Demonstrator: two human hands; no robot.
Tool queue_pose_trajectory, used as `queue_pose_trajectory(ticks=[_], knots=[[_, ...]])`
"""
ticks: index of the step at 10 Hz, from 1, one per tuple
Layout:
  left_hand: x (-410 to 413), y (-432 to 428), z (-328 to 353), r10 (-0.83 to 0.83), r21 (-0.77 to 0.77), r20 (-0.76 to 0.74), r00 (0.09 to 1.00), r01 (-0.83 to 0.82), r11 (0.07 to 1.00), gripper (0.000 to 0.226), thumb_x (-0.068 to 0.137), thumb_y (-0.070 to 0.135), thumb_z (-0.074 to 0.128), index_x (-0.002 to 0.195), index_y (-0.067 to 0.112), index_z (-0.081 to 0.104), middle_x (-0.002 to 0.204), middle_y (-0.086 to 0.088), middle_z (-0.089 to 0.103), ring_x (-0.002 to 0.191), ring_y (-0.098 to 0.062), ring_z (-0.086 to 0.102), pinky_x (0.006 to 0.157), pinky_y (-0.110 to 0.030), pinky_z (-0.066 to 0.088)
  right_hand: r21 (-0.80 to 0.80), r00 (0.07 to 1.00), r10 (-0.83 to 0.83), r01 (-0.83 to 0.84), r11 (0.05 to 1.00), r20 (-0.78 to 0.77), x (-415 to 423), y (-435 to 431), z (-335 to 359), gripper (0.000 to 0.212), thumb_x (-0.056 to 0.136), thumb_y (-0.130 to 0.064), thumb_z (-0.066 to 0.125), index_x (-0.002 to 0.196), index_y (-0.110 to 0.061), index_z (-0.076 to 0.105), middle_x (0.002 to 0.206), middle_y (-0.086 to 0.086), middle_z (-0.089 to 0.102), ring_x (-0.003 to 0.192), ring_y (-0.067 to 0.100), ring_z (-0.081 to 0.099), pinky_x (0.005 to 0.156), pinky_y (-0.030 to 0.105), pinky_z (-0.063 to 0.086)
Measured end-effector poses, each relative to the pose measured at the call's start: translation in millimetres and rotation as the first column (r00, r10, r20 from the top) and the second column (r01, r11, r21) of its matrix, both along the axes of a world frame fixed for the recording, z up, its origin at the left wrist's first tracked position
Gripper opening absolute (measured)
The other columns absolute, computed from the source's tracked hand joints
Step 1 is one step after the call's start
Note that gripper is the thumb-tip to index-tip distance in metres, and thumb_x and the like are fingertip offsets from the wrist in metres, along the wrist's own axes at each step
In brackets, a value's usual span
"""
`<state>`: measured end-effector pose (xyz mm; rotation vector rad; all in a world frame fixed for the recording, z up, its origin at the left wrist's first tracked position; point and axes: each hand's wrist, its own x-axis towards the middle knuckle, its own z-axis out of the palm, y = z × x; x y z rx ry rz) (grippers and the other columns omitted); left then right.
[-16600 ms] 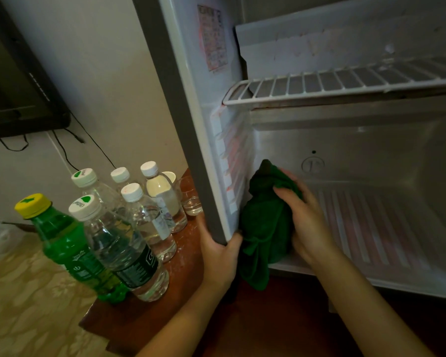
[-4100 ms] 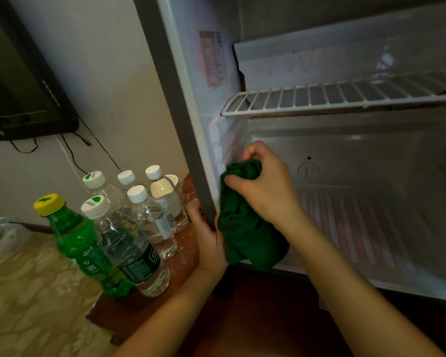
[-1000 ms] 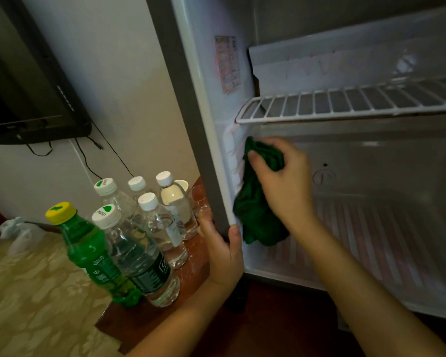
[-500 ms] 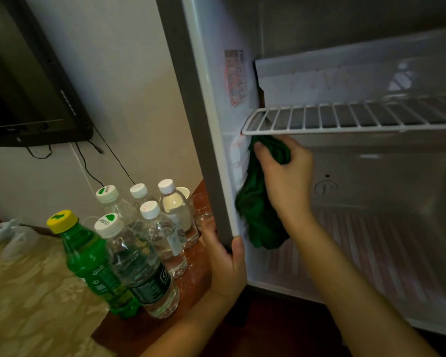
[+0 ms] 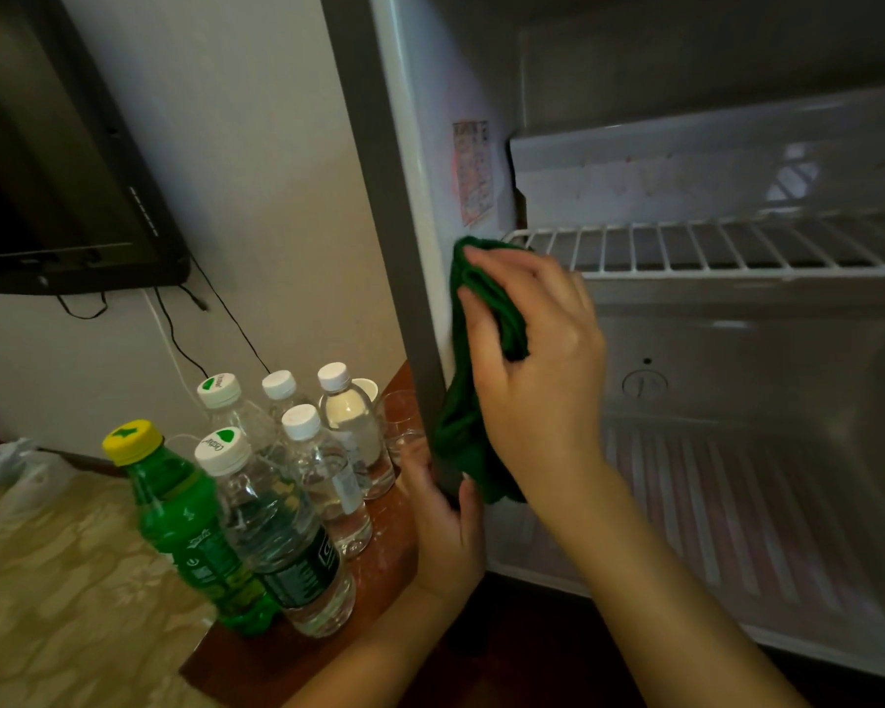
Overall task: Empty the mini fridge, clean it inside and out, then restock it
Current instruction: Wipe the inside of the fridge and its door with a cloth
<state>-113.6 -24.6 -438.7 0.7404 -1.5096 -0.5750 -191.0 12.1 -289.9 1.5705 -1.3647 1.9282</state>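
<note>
The mini fridge (image 5: 736, 528) stands open with nothing inside but a white wire shelf (image 5: 711, 247). My right hand (image 5: 537, 360) grips a dark green cloth (image 5: 461, 431) and presses it against the fridge's inner left wall, just below the shelf's front left corner. My left hand (image 5: 445, 528) grips the grey front left edge (image 5: 379, 247) of the fridge near its bottom, fingers wrapped round it. Several water bottles (image 5: 323, 477) and a green soda bottle (image 5: 185, 518) with a yellow cap stand on the wooden surface to the left.
A glass (image 5: 402, 421) and a paper cup (image 5: 369, 388) stand behind the bottles by the fridge. A dark television (image 5: 62, 196) hangs on the wall at the left, with cables below it. A sticker (image 5: 473, 171) is on the inner wall. Patterned floor lies lower left.
My right hand has moved the cloth up the inner left wall, from low down to just under the wire shelf. My left hand keeps its grip on the edge.
</note>
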Motion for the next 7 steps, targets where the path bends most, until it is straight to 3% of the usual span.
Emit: queue_pose_trajectory(ticks=[1, 2, 3, 4, 5, 6, 7], knots=[[5, -8, -12, 0.043, 0.103, 0.051, 0.998, -0.048, 0.994, 0.070, 0.085, 0.072, 0.032, 0.129, 0.019, 0.043, 0.117, 0.011, 0.051, 0.107, 0.009, 0.049, 0.093, -0.016, 0.043, 0.053, 1.000, 0.009, -0.009, 0.999, -0.008, 2, 2, -10, 0.032, 0.090, -0.018, 0.052, 0.118, -0.011, 0.065, 0.110, 0.002, 0.063, 0.100, 0.017, 0.055, 0.083, 0.017, 0.042], [8, -3, -11, -0.003, 0.141, 0.107, 0.994, -0.012, 0.990, 0.098, 0.077, 0.081, 0.028, 0.125, -0.002, 0.050, 0.116, 0.005, 0.058, 0.107, 0.013, 0.051, 0.092, -0.021, 0.046, 0.115, 0.997, 0.024, -0.015, 0.993, -0.075, -2, 14, -35, 0.033, 0.089, -0.020, 0.050, 0.118, -0.011, 0.064, 0.112, 0.002, 0.057, 0.102, 0.016, 0.055, 0.083, 0.026, 0.049], [5, 2, -3, -0.002, 0.183, -0.072, 0.997, 0.015, 0.983, 0.079, 0.082, 0.067, 0.049, 0.118, -0.003, 0.052, 0.111, -0.002, 0.061, 0.103, 0.006, 0.057, 0.088, -0.017, 0.045, 0.185, 0.997, 0.059, -0.048, 0.982, -0.052, -2, 27, -45, 0.033, 0.090, -0.022, 0.050, 0.118, -0.011, 0.064, 0.112, 0.000, 0.056, 0.102, 0.014, 0.056, 0.083, 0.033, 0.053], [-1, 11, 15, 0.076, 0.196, -0.106, 0.991, -0.054, 0.979, 0.065, 0.084, 0.061, 0.052, 0.119, 0.005, 0.050, 0.112, -0.010, 0.059, 0.107, -0.017, 0.057, 0.092, -0.032, 0.047, 0.160, 0.997, 0.071, -0.066, 0.985, -0.023, -9, 37, -9, 0.032, 0.092, -0.021, 0.052, 0.120, -0.013, 0.063, 0.111, -0.006, 0.052, 0.100, 0.006, 0.053, 0.088, 0.019, 0.048], [2, 12, 9, 0.062, 0.100, -0.043, 0.997, -0.058, 0.993, 0.045, 0.090, 0.057, 0.047, 0.124, 0.028, 0.043, 0.112, 0.001, 0.054, 0.108, -0.012, 0.052, 0.092, -0.022, 0.041, 0.220, 0.999, 0.005, 0.003, 0.975, -0.034, -11, 31, 27, 0.031, 0.094, -0.023, 0.053, 0.123, -0.016, 0.061, 0.113, -0.005, 0.047, 0.095, 0.004, 0.047, 0.085, 0.006, 0.041], [0, 11, 19, 0.084, 0.005, -0.015, 0.996, -0.084, 0.996, 0.034, 0.090, 0.049, 0.049, 0.120, 0.056, 0.034, 0.113, 0.021, 0.047, 0.107, -0.009, 0.048, 0.090, -0.018, 0.037, 0.539, 0.980, -0.083, 0.168, 0.826, -0.179, -16, 16, 62, 0.027, 0.097, -0.029, 0.048, 0.116, -0.016, 0.062, 0.111, 0.005, 0.042, 0.089, 0.019, 0.051, 0.082, 0.026, 0.046], [1, 10, 14, 0.052, 0.010, -0.037, 0.998, -0.052, 0.999, 0.035, 0.088, 0.055, 0.051, 0.118, 0.057, 0.034, 0.113, 0.030, 0.045, 0.107, -0.012, 0.049, 0.091, -0.028, 0.041, 0.621, 0.975, -0.085, 0.196, 0.759, -0.205, -14, 15, 59, 0.026, 0.097, -0.030, 0.046, 0.105, -0.012, 0.063, 0.109, 0.007, 0.043, 0.091, 0.025, 0.053, 0.077, 0.031, 0.044]])
